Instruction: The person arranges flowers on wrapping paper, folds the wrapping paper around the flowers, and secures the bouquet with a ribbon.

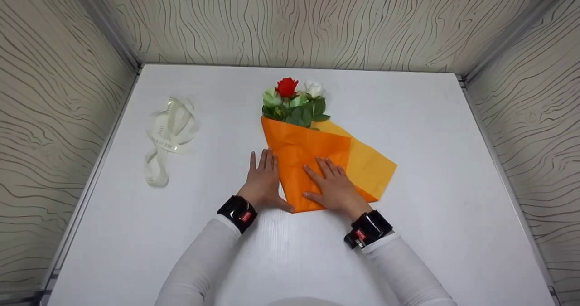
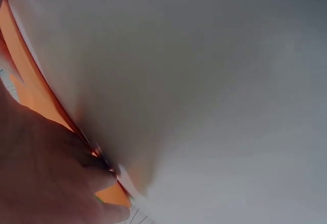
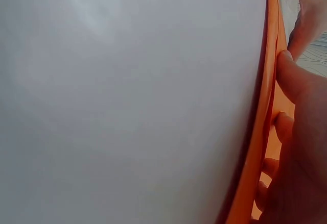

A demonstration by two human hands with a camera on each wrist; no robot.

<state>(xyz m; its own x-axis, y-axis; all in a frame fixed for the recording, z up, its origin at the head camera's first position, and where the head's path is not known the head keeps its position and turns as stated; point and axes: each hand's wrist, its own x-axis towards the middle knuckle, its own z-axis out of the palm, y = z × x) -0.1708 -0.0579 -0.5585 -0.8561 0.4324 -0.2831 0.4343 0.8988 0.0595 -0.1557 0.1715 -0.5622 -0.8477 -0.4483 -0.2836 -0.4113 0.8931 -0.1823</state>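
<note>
Orange wrapping paper is folded across the lower part of a small bunch of flowers. A red rose, a white rose, pale green blooms and leaves show above its top edge; the stems are hidden. To the right spreads a lighter yellow-orange part of the paper. My left hand lies along the paper's left edge, fingers straight, thumb at the bottom corner. With fingers spread, my right hand presses on the folded front. Both wrist views show fingers against the orange paper.
A loosely looped cream ribbon with printed lettering lies on the left of the white table. Wood-patterned panels stand behind the table and along both sides.
</note>
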